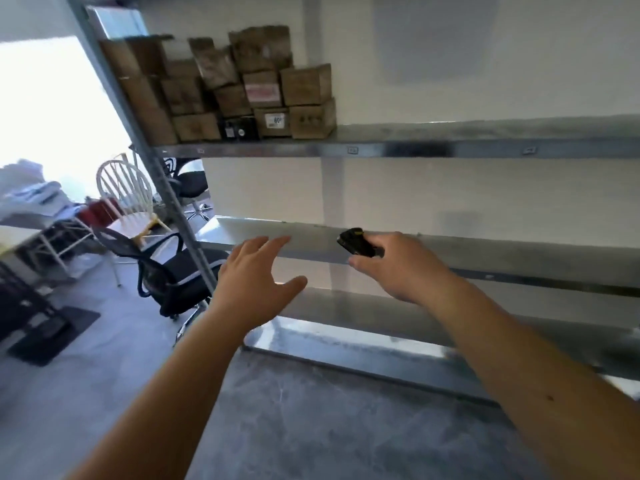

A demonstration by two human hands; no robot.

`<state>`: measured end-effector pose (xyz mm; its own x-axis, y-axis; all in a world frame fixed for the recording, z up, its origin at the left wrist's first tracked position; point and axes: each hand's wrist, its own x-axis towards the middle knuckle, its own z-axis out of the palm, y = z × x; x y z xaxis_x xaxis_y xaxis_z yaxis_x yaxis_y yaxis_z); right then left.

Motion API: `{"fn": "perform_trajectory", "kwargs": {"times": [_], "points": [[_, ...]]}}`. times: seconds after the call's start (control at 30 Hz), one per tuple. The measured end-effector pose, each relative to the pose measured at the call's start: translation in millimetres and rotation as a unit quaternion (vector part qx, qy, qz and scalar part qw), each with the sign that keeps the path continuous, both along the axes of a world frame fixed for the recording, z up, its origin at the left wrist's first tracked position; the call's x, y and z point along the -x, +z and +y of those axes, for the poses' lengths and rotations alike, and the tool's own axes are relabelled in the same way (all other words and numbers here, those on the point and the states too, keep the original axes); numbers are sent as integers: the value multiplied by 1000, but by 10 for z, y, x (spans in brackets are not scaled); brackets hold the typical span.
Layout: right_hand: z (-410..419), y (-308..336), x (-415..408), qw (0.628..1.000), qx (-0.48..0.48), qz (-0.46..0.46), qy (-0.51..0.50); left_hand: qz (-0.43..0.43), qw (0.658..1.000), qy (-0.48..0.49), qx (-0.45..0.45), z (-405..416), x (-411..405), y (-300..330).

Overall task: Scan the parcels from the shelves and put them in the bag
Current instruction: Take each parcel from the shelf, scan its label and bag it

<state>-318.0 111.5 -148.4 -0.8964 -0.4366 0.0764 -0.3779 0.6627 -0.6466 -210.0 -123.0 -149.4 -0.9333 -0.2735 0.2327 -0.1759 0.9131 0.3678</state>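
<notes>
Parcels: brown cardboard boxes, stacked several high at the left end of the upper shelf, up and to the left of both hands and well apart from them. Two boxes in the lower rows carry white labels; one small dark box sits in the bottom row between brown ones. Print on the labels is too blurred to read.

Left hand: raised, palm forward, fingers straight and spread, thumb out to the side; holds nothing and touches nothing.

Right hand: to the right of the left hand and level with it, fingers curled round a scanner, a small black device whose front end sticks out to the left past the knuckles.

Middle shelf: bare metal, directly behind both hands.

Lower shelf: metal, below the hands and nearer the floor.

Upright post: grey metal, left of the left hand, running up to the parcels.

Office chair: black, just left of the left hand beyond the post.

White chair: spindle-backed, farther left and behind the black one.
</notes>
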Motion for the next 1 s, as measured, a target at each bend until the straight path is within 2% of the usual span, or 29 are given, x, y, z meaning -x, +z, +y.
{"fn": "perform_trajectory", "kwargs": {"times": [0.33,0.63,0.87,1.0], "points": [[-896,741,1159,994,6,90,59,86,996,9,28,-808,1077,755],[-1323,1183,2381,992,9,117,36,102,994,-12,30,-1077,2546,1200],[-1502,1358,3118,991,-3,129,-21,85,994,-42,47,-1455,3594,1505],[-1657,1420,3383,987,10,146,-61,108,991,-76,9,-1672,4041,1604]]}}
